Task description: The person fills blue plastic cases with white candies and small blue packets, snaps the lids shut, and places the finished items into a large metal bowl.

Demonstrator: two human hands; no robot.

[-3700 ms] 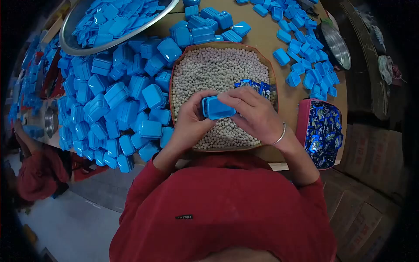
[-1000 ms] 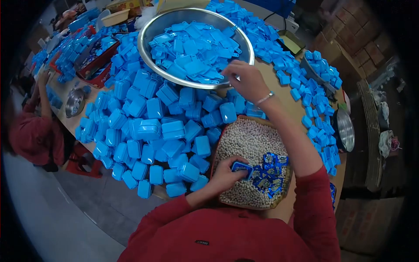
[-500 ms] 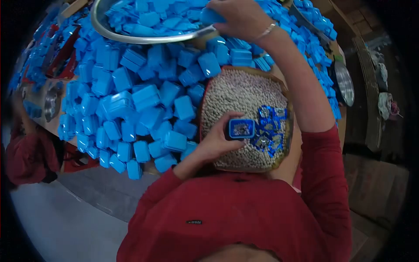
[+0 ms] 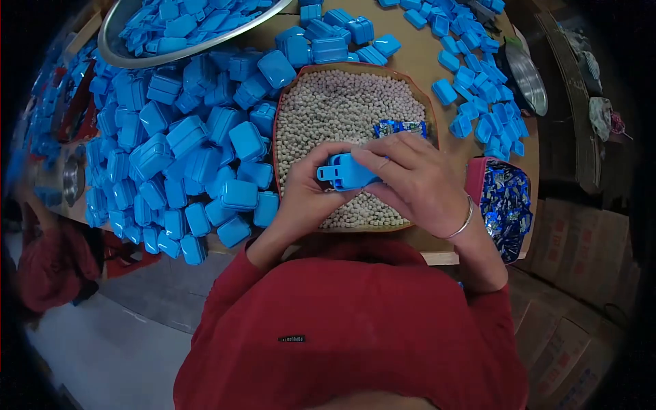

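A small blue plastic box (image 4: 350, 172) is between my two hands over the tray of pale pellets. My left hand (image 4: 306, 193) grips it from the left, thumb and fingers around its sides. On its top and right side are the curled fingers of my right hand (image 4: 418, 179), pressing a blue lid onto it. A tab with slots sticks out at the left end of the box. The shallow tray (image 4: 342, 102) is full of pale pellets, and several shiny blue packets (image 4: 403, 128) lie on them, partly hidden by my right hand.
Closed blue boxes (image 4: 167, 154) are heaped left of the tray. A metal basin (image 4: 205, 48) of blue lids stands at the upper left. Open blue boxes (image 4: 478, 96) lie at the right, above a pink-rimmed container (image 4: 473, 176) of blue packets. Another person's sleeve (image 4: 51, 266) shows far left.
My right hand has come down from the lid basin with a blue lid onto the box in my left hand. The box, open before with a packet inside, is now covered.
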